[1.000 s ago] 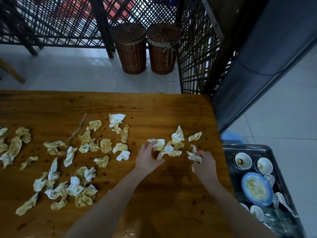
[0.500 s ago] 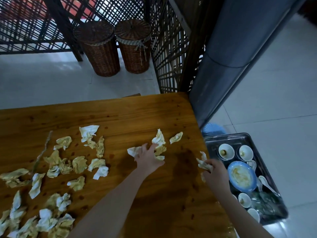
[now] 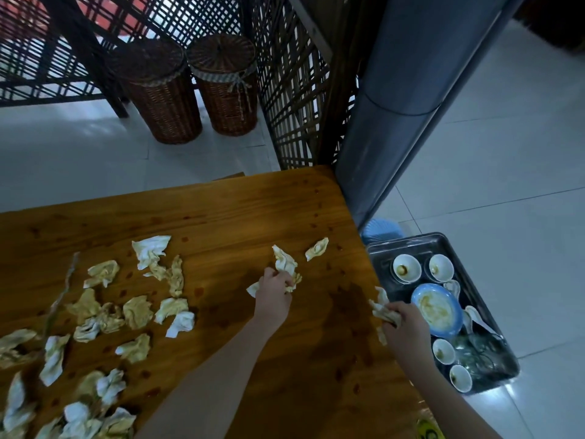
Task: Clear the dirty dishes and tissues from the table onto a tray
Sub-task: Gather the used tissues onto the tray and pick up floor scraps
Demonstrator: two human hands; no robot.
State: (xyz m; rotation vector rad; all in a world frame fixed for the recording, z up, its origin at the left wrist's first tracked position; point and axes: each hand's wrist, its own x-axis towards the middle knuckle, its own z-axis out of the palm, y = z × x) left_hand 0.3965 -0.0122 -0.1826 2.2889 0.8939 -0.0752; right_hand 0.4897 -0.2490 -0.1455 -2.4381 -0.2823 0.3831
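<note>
Some of this is hard to read. The tissue pile (image 3: 95, 416) at the bottom left runs off the frame, and the near end of the tray (image 3: 443, 240) is a dark glare where I can't make out what's lying there. There's a blue thing (image 3: 381, 229) poking out behind the tray, no idea what it is.

My left hand (image 3: 273, 291) is curled down over a small clump of stained tissues (image 3: 285, 263) mid-table (image 3: 221, 217), with the fingers bunched on them. My right hand (image 3: 408, 327) is at the table's right edge, gripping a crumpled wad (image 3: 381, 308) that sticks out past the knuckles. The fingertips themselves are hidden.

The tray sits just off that edge, lower down, with a dirty blue plate (image 3: 438, 307) and small white bowls (image 3: 406, 268) on it. One loose tissue (image 3: 317, 248) lies near my left hand, and lots more (image 3: 136, 312) are scattered to the left.
</note>
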